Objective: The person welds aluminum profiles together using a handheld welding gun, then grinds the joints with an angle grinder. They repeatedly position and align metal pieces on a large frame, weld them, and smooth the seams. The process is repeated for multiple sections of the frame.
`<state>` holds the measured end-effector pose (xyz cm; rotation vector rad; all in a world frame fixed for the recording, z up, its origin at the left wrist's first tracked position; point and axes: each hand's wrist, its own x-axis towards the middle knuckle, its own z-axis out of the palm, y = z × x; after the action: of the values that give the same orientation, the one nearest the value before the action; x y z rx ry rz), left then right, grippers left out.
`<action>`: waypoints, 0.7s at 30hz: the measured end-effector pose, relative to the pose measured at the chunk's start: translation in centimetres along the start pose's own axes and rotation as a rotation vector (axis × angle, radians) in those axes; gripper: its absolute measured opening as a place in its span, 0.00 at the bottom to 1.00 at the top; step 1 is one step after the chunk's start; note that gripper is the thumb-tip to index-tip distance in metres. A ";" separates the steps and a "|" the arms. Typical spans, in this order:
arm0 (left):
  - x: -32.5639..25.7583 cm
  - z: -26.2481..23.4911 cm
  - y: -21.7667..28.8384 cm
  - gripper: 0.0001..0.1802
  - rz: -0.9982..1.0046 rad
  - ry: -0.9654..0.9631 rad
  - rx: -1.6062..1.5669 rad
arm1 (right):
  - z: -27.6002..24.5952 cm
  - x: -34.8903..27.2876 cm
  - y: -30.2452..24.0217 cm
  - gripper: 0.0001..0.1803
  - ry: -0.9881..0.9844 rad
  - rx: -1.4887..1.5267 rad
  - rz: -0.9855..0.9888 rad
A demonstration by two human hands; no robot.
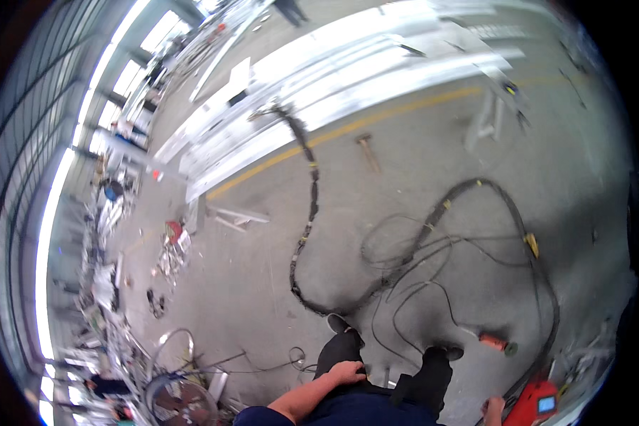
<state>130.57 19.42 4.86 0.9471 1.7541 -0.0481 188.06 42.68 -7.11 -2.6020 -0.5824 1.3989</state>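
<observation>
Left hand point(348, 372) on thigh point(331, 355), right hand point(493, 408) touching or beside red machine point(527, 401); can't tell either grip. Machine's screen point(547, 405) unreadable from here. Beyond hands: black cable point(314, 199) on grey floor point(255, 263), then white beams point(376, 67).

Head-worn fisheye, standing height, facing down past legs point(430, 380) onto floor point(234, 284).

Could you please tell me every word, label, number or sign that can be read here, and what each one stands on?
None can be read.
Screen of the red machine beside the right hand: too small and blurred.
Orange-red tool on the floor: no legible marking.
Yellow piece on the dark cable: no legible marking.
</observation>
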 end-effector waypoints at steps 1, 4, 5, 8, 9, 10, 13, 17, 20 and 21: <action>-0.6 0.5 -2.2 0.28 -0.007 0.033 -0.052 | 0.2 -2.8 -0.9 0.06 0.071 -0.046 0.010; -2.9 0.1 -10.7 0.30 -0.019 0.105 -0.150 | 4.3 -11.9 -3.1 0.05 -0.040 -0.197 -0.042; -4.4 -0.7 -13.0 0.31 -0.029 0.154 -0.163 | 6.7 -15.2 -3.7 0.06 -0.137 -0.295 -0.049; -5.2 -4.0 -23.4 0.29 -0.175 0.292 -0.612 | 16.9 -27.5 -8.1 0.10 -0.494 -0.705 -0.103; -6.1 -7.6 -24.5 0.28 -0.267 0.367 -0.584 | 19.1 -32.0 -9.6 0.12 -0.581 -0.821 -0.122; -7.6 -8.8 -27.5 0.28 -0.329 0.531 -0.602 | 22.5 -35.5 -10.9 0.13 -0.704 -0.946 -0.150; -13.1 -9.3 -35.7 0.27 -0.506 0.991 -0.742 | 32.6 -41.0 -16.3 0.18 -0.763 -1.046 -0.298; -12.5 -7.8 -41.6 0.27 -0.520 1.017 -0.875 | 41.5 -36.0 -25.9 0.10 -0.611 -0.697 -0.461; -16.3 -1.6 -44.1 0.29 -0.822 0.778 -0.866 | 54.8 -47.6 -28.4 0.05 -0.464 -0.969 -0.854; -17.1 1.3 -45.2 0.31 -0.826 0.550 -1.052 | 58.7 -54.7 -28.9 0.06 -0.499 -1.000 -0.912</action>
<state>105.52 -21.69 0.04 -0.5962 2.1476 0.5955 104.68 43.82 10.68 -1.7710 -2.6410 1.5485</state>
